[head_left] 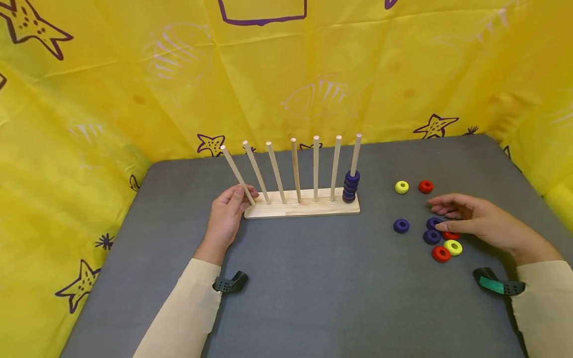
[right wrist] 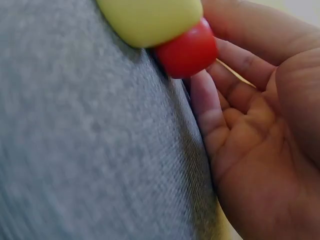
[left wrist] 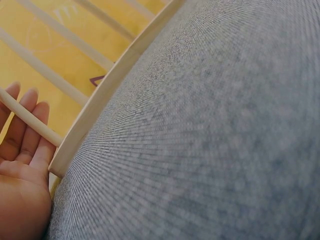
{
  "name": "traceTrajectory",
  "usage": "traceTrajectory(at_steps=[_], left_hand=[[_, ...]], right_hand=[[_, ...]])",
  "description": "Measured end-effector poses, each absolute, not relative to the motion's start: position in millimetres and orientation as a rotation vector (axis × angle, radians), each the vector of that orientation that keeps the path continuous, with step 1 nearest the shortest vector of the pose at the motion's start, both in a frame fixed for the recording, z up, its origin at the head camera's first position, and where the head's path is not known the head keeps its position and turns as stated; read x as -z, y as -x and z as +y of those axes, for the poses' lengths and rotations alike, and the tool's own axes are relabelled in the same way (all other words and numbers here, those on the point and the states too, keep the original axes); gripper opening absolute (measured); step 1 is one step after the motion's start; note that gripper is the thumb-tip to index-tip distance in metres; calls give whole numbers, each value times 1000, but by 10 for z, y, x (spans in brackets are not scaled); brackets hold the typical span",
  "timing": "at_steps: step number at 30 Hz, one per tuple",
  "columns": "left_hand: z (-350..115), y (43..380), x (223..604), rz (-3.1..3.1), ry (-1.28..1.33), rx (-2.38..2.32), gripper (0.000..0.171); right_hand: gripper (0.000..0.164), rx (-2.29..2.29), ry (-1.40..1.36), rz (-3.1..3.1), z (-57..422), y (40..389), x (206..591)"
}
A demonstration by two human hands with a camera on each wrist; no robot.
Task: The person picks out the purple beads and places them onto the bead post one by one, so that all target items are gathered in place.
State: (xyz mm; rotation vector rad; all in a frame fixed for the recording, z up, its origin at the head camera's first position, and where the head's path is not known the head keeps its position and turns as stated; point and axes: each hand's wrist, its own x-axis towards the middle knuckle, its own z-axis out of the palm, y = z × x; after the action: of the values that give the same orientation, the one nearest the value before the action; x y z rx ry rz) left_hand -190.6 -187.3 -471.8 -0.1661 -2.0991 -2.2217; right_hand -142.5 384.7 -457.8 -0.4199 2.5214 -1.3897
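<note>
A wooden peg stand point(head_left: 302, 210) with several upright pegs is on the grey table. Dark blue rings point(head_left: 351, 186) are stacked on its rightmost peg. At the stand's left end, my left hand point(head_left: 228, 211) holds it around the leftmost peg point(left wrist: 32, 120), thumb in front and fingers behind. To the right, my right hand point(head_left: 485, 221) hovers over a cluster of loose rings with relaxed fingers. Its thumb is at a blue ring point(head_left: 432, 223); contact is unclear. Beside that lie another blue ring point(head_left: 431, 237), a partly hidden red ring point(head_left: 451, 236), a yellow ring point(head_left: 453, 247) and a red ring point(head_left: 440, 254).
Apart from the cluster lie a yellow ring point(head_left: 401, 187), a red ring point(head_left: 426, 186) and a blue ring point(head_left: 401, 225), between the stand and my right hand. A yellow patterned cloth point(head_left: 268, 64) hangs behind and along the sides of the grey table point(head_left: 313, 288).
</note>
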Motion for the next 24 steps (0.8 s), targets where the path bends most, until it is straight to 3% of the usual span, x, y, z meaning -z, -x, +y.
traceTrajectory(at_steps=[10,24], left_hand=[[-1874,1911,4719,-2100,174,2219,52],[-1871,1895,4704,-2113,173,2212,51]], right_hand=[[31,1310,305,2641,3737,1421,4557],[30,1269,352,2685,3730,1415,4580]])
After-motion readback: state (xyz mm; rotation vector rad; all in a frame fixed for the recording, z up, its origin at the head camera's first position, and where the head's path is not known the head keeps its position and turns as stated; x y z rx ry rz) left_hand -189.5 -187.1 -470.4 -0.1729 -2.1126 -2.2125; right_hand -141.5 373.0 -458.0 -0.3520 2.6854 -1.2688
